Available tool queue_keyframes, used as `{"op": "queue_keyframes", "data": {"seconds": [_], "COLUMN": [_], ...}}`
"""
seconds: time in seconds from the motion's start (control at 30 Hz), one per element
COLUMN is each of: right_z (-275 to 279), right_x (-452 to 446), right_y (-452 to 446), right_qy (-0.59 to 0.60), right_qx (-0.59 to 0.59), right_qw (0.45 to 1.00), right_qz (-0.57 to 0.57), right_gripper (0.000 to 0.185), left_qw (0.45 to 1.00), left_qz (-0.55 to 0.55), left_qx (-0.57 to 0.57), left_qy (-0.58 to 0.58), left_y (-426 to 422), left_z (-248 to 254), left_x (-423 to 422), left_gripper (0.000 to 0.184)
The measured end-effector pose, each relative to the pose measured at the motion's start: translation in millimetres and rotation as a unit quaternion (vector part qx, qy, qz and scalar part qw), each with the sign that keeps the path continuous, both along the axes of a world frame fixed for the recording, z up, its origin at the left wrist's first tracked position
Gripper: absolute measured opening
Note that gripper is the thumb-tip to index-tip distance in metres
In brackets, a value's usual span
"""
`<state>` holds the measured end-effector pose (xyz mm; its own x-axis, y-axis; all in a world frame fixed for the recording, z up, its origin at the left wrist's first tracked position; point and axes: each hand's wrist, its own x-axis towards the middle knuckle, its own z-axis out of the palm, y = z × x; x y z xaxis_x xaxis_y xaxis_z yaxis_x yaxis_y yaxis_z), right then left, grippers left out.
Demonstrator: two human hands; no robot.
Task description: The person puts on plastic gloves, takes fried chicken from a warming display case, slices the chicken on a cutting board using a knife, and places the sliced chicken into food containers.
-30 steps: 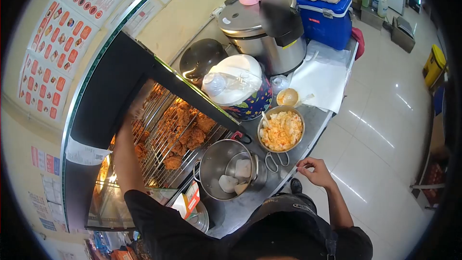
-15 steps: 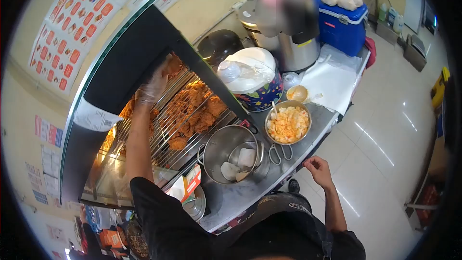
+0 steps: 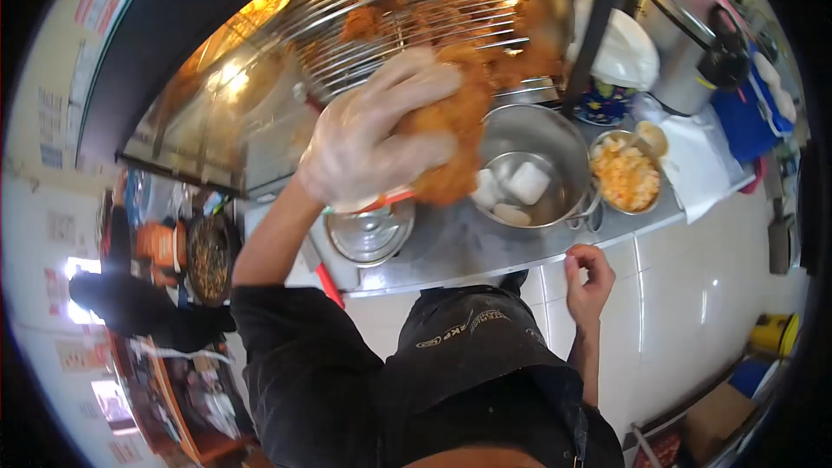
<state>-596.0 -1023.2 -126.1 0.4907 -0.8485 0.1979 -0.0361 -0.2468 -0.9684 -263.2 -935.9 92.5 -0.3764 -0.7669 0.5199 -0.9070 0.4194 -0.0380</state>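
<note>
My left hand (image 3: 377,134), in a clear plastic glove, grips a large piece of fried chicken (image 3: 455,126) in front of the display warmer. Its fingers lie over the near side of the coating. Behind it, more fried pieces lie on the wire rack (image 3: 407,30) inside the warmer. Just right of and beneath the chicken stands a steel pot (image 3: 565,140) with white blocks (image 3: 527,182) in it. My right hand (image 3: 591,282) is bare and hangs beyond the counter's front edge, fingers loosely curled with nothing visible in them.
A steel bowl of orange-and-white food (image 3: 626,173) stands right of the pot. Left of the pot are a glass lid (image 3: 371,232) and a red-handled knife (image 3: 328,284). Farther right are a large steel cooker (image 3: 680,43) and a blue cooler (image 3: 747,121). Another person in black (image 3: 143,308) is at far left.
My left hand has come out of the warmer with a piece of fried chicken. The view has turned left, toward the warmer. My right hand stays beside the counter edge, fingers still curled.
</note>
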Motion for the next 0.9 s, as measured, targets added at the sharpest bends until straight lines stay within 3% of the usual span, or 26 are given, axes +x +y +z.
{"op": "queue_keyframes", "data": {"seconds": [0.03, 0.1, 0.2, 0.3, 0.33, 0.4, 0.47, 0.53, 0.57, 0.6, 0.63, 0.67, 0.73, 0.77, 0.83, 0.9], "right_z": [19.4, 42.0, 45.2, 51.7, 42.6, 11.8, -23.7, -55.5, -78.6, -44.7, -28.1, -2.5, 24.0, 57.1, 94.3, 118.1], "right_x": [22.1, 77.4, 179.4, 266.2, 287.0, 306.5, 339.2, 325.6, 324.6, 323.2, 318.6, 313.2, 292.7, 281.2, 253.9, 211.4], "right_y": [17.0, 55.2, 119.8, 144.5, 141.8, 126.6, 126.4, 123.7, 123.0, 132.8, 140.7, 146.8, 148.7, 150.5, 143.9, 114.1], "right_qy": [-0.002, -0.013, -0.035, 0.159, 0.237, 0.323, 0.361, 0.417, 0.382, 0.389, 0.388, 0.369, 0.329, 0.323, 0.299, 0.266], "right_qx": [-0.023, -0.086, -0.209, -0.436, -0.486, -0.524, -0.532, -0.532, -0.575, -0.569, -0.602, -0.598, -0.63, -0.628, -0.624, -0.614], "right_qw": [0.999, 0.984, 0.922, 0.822, 0.781, 0.74, 0.689, 0.652, 0.646, 0.63, 0.629, 0.647, 0.658, 0.666, 0.693, 0.729], "right_qz": [0.047, 0.158, 0.324, 0.331, 0.313, 0.27, 0.334, 0.343, 0.326, 0.357, 0.301, 0.295, 0.249, 0.241, 0.201, 0.139], "right_gripper": [0.011, 0.017, 0.028, 0.044, 0.048, 0.035, 0.023, 0.01, 0.009, 0.009, 0.008, 0.006, 0.002, 0.002, 0.007, 0.012], "left_qw": [0.968, 0.879, 0.835, 0.72, 0.672, 0.579, 0.434, 0.376, 0.428, 0.486, 0.693, 0.643, 0.515, 0.471, 0.581, 0.527], "left_qz": [0.12, 0.246, 0.303, 0.473, 0.476, 0.461, 0.407, 0.398, 0.488, 0.557, 0.576, 0.649, 0.729, 0.776, 0.74, 0.778], "left_qx": [0.056, 0.005, -0.276, -0.27, -0.278, -0.279, -0.286, -0.218, -0.068, 0.073, -0.003, 0.061, 0.034, 0.026, -0.005, 0.054], "left_qy": [0.213, 0.409, 0.367, 0.431, 0.494, 0.611, 0.751, 0.808, 0.758, 0.67, 0.434, 0.401, 0.45, 0.419, 0.34, 0.338], "left_y": [44.3, 123.0, 225.6, 342.6, 375.0, 426.6, 455.7, 470.9, 471.9, 467.0, 451.8, 434.4, 437.2, 445.3, 417.9, 403.9], "left_z": [-10.0, -28.4, -42.1, -69.4, -93.1, -144.1, -194.9, -254.2, -274.6, -293.5, -297.0, -258.3, -267.7, -291.6, -259.8, -249.7], "left_x": [9.9, 31.1, 59.9, 96.5, 104.7, 123.9, 144.0, 164.6, 181.5, 193.4, 178.0, 164.0, 163.2, 175.7, 135.6, 127.9], "left_gripper": [0.04, 0.044, 0.053, 0.077, 0.075, 0.073, 0.07, 0.071, 0.072, 0.074, 0.073, 0.08, 0.083, 0.074, 0.067, 0.069]}}
